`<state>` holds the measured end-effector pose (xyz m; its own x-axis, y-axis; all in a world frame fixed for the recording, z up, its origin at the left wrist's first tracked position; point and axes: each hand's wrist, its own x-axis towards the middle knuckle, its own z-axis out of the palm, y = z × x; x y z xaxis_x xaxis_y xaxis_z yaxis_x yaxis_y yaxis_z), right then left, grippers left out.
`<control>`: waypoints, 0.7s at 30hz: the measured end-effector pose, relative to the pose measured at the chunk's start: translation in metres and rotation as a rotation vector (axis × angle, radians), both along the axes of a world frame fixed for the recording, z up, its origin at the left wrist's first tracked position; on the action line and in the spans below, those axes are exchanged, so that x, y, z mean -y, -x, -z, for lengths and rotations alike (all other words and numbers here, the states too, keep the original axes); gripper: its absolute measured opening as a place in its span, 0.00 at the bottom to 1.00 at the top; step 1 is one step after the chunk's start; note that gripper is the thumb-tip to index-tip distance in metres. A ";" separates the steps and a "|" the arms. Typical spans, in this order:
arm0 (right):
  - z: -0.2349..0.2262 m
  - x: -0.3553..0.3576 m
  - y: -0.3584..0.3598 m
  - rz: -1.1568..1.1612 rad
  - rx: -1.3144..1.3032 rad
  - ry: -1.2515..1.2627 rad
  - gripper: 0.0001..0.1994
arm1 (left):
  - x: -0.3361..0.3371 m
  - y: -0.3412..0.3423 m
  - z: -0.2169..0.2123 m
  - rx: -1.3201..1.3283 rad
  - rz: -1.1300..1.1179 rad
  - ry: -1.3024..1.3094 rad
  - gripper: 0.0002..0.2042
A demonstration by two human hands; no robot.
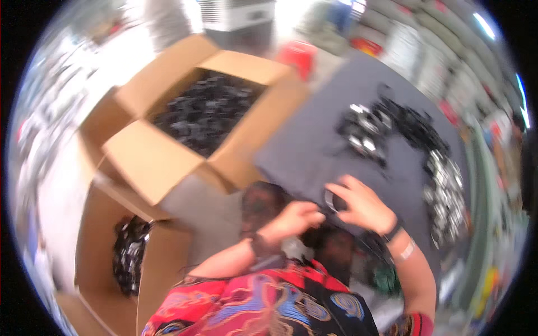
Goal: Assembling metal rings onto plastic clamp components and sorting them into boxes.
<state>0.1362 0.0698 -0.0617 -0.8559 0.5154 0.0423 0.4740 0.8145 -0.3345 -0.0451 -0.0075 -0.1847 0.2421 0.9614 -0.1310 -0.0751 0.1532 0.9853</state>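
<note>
My right hand [365, 208] is over the near edge of the grey table, its thumb and fingers curled round a small dark piece with a shiny, curved rim [330, 200]. Blur hides what kind of piece it is. Close by on the left, my left hand [298, 218] has its fingers pinched together, fingertips pointing toward that piece. Whatever sits between those fingertips is too small to make out. Beyond my hands, a heap of black and silver pieces [365, 133] lies on the grey table [314, 131].
More black pieces [414, 126] and a long heap of silvery pieces [445, 199] line the table's right side. An open carton [157, 162] full of black pieces stands at left. Nearer is another carton [162, 269] with dark shiny pieces. A red bucket [298, 57] stands behind.
</note>
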 end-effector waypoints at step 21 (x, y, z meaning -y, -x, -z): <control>0.063 -0.008 0.020 0.170 0.124 -0.155 0.28 | -0.003 -0.015 0.007 0.040 -0.019 -0.151 0.15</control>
<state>0.1161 0.0775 -0.1249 -0.7614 0.6475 0.0321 0.6376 0.7569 -0.1433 -0.0298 -0.0041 -0.1918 0.2258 0.9739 0.0248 -0.1161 0.0017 0.9932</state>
